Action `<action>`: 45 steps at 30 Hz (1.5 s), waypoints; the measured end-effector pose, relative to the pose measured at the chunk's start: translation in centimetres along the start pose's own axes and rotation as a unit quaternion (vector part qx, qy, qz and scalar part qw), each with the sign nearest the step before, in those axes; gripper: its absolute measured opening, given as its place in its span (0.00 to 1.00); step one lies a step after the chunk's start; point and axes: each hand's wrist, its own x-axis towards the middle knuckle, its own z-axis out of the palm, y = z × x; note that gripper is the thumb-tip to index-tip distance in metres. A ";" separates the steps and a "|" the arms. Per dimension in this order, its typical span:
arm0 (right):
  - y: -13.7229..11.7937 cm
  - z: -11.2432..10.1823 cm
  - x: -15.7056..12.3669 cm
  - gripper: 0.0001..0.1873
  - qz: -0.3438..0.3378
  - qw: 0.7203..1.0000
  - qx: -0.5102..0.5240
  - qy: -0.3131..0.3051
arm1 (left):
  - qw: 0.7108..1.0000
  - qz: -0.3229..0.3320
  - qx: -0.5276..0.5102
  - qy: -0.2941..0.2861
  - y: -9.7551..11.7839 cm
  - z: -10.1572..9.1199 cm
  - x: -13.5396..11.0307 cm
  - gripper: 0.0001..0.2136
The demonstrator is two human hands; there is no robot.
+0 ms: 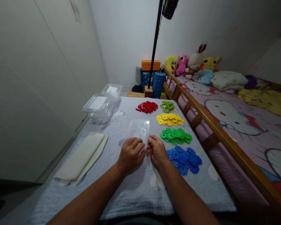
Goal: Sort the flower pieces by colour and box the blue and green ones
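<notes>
A clear plastic box [140,126] lies on the cloth-covered table between and just beyond my hands. My left hand [131,153] curls its fingers over the near side of the box, thumb at the near edge. At the near right corner, my right hand [156,150] has its fingers pinched together against the rim. Both hands hide the box's near end. To the right are piles of flower-shaped plastic pieces: blue [184,158], green [176,136], yellow [170,119] and light green [167,106]. Small red pieces [148,107] lie in a heap beyond the box.
Stacked clear containers [99,107] stand at the table's far left, with another container stack [112,89] behind. A folded beige cloth [81,156] lies on the left. A wooden bed rail [201,109] runs along the right side. A black pole [155,47] rises beyond the table.
</notes>
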 end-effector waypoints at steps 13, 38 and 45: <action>0.1 -0.6 0.1 0.13 0.028 0.999 0.028 -0.029 | 0.998 -0.044 -0.047 -0.026 0.4 -0.1 -0.1 0.05; 0.4 -0.8 0.3 0.17 0.011 0.998 -0.057 -0.017 | 0.997 0.021 -0.022 -0.073 -0.9 -1.1 0.1 0.06; 0.4 -0.7 1.8 0.26 -0.081 0.990 -0.100 0.053 | 0.996 0.019 -0.060 -0.061 -1.1 -2.6 0.0 0.02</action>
